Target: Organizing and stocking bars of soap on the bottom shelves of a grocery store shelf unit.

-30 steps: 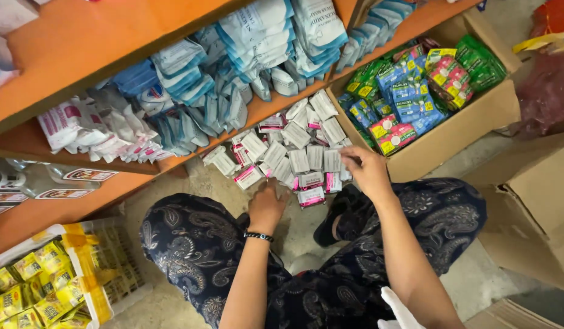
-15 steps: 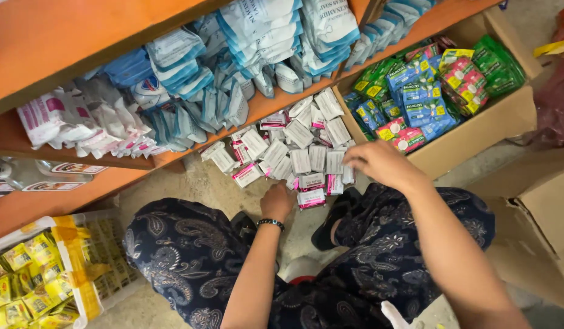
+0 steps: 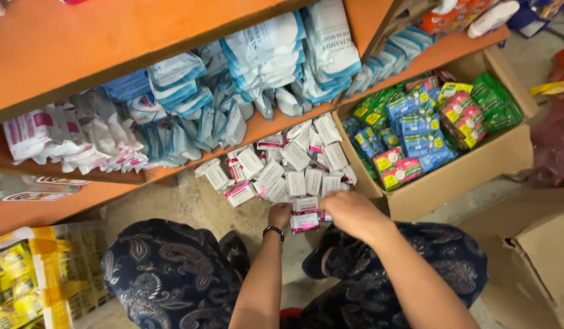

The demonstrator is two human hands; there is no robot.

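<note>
Most small boxes (image 3: 294, 173) already sit stacked under the shelf (image 3: 264, 128) — left hand (image 3: 280, 214) and right hand (image 3: 349, 213) pinch one box (image 3: 305, 214) at the pile's front edge.

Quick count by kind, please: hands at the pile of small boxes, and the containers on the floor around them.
Hands at the small white-and-pink boxes: 2 (left hand, right hand)
Cardboard boxes: 2 (open box of colourful packets, brown box at lower right)
Pale crate of yellow packets: 1
Total: 5
</note>
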